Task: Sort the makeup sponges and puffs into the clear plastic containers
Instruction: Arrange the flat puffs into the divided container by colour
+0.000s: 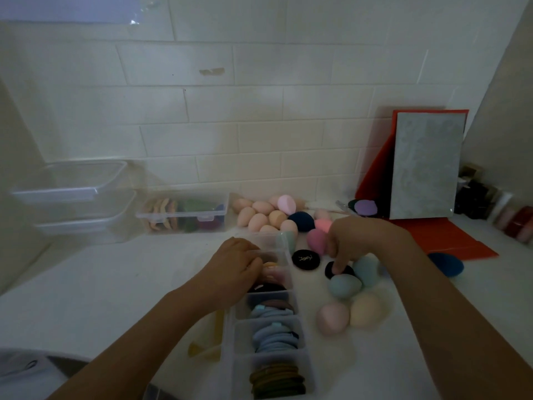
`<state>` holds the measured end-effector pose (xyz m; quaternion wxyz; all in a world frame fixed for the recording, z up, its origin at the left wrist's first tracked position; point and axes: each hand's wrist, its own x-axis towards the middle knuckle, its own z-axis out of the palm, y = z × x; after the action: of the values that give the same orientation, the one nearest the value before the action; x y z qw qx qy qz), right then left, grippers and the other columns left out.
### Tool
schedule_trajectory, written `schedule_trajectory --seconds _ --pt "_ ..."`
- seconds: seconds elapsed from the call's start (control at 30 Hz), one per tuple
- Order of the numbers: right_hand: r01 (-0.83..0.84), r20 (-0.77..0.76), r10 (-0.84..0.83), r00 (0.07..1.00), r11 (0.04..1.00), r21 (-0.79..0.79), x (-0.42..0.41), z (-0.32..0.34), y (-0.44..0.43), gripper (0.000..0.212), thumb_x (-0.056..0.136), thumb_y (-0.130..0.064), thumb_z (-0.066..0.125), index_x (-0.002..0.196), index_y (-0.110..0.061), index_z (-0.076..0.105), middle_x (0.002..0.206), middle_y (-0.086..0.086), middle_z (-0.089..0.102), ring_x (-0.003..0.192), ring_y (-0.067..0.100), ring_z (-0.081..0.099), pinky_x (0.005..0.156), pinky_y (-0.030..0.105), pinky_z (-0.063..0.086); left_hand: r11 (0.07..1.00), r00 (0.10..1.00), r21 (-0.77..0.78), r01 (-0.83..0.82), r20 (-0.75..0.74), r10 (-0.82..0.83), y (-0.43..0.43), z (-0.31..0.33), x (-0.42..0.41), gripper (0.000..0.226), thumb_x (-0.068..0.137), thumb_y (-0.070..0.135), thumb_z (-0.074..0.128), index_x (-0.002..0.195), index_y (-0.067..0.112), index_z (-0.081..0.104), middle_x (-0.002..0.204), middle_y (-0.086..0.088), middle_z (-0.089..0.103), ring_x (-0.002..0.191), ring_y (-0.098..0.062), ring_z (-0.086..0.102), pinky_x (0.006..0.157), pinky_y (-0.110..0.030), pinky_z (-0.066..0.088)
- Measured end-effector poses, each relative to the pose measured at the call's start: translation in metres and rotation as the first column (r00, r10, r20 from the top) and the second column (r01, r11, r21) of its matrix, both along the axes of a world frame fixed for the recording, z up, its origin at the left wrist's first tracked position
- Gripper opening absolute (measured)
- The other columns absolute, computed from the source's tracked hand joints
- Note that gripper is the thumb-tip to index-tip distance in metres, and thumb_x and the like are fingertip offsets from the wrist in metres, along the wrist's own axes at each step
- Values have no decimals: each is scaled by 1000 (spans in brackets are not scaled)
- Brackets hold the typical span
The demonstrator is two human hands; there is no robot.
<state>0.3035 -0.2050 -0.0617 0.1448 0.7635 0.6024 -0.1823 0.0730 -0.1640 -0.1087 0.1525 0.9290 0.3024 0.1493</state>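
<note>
- Olive puffs [278,379] fill the nearest cell of the divided box [302,313]; blue puffs [274,339] fill the cell beyond.
- Left hand [233,267] reaches into a farther cell, fingers curled among pale puffs; I cannot tell whether it is grasping any.
- Right hand [357,241], right of the box, has fingertips on a black puff [330,272]; I cannot tell whether it grips.
- Egg sponges [344,285] lie right of the box on the white counter [115,284].
- White tiled wall [259,111] rises behind the box.
</note>
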Motion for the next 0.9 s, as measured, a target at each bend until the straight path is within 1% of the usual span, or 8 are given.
schedule_trajectory --seconds 0.1,0.23,0.37,0.43,0.5,0.6,0.7,0.9 --pt "-5 30 5 1000 1000 -2 -2 -4 2 46 79 -30 74 117 -7 63 114 8 66 103 24 62 88 31 49 1000 1000 18 -8 25 8 -1 -1 1 48 93 32 20 120 33 59 110 12 52 93 4 33 87 1 18" --pt "31 172 -11 985 993 -114 -18 -6 9 39 89 -24 63 123 -4 58 121 10 64 109 23 60 97 32 45 1000 998 1 -30 53 30 -2 1 1 36 99 21 33 116 30 63 100 15 46 87 7 38 91 -4 26" --pt "-22 251 56 966 990 -139 -31 -8 11 42 90 -19 61 127 -2 51 78 3 45 92 24 50 94 33 44 999 998 -15 -49 48 50 -4 2 1 34 99 22 34 117 30 62 102 15 44 90 5 38 89 -6 28" --pt "-84 255 111 961 990 -116 -28 -12 10 45 86 -21 67 124 -2 51 77 -4 35 96 28 55 88 34 46 998 997 -23 -59 43 60 -2 0 1 35 99 23 33 115 29 64 104 12 50 94 1 39 84 -3 26" --pt "-126 239 139 961 990 -70 -21 -16 9 41 82 -21 71 116 -3 55 76 1 42 88 27 55 84 34 49 996 995 -44 -80 57 83 -2 -4 1 35 99 25 33 112 27 66 107 9 55 97 -1 42 85 -6 28" --pt "-164 183 169 968 985 -44 -14 -8 4 25 82 -22 71 102 -11 61 82 6 52 83 21 52 79 30 48 989 975 -79 -125 174 137 -6 -6 0 27 98 24 39 97 31 66 102 14 53 93 5 44 88 -13 36" --pt "-168 64 160 985 975 145 -8 10 -5 20 77 -26 75 74 -19 57 79 -1 55 70 13 51 56 19 36 986 967 -104 -128 209 147 -8 -8 0 27 98 24 40 102 37 63 111 13 52 97 5 43 89 -13 35" --pt "41 -382 218 898 823 567 -23 34 -21 19 80 -20 73 93 -24 58 87 -6 64 73 8 61 63 22 47 994 990 -70 -82 106 89 -3 -9 0 34 99 27 34 115 34 63 124 12 48 109 5 33 98 -20 29"
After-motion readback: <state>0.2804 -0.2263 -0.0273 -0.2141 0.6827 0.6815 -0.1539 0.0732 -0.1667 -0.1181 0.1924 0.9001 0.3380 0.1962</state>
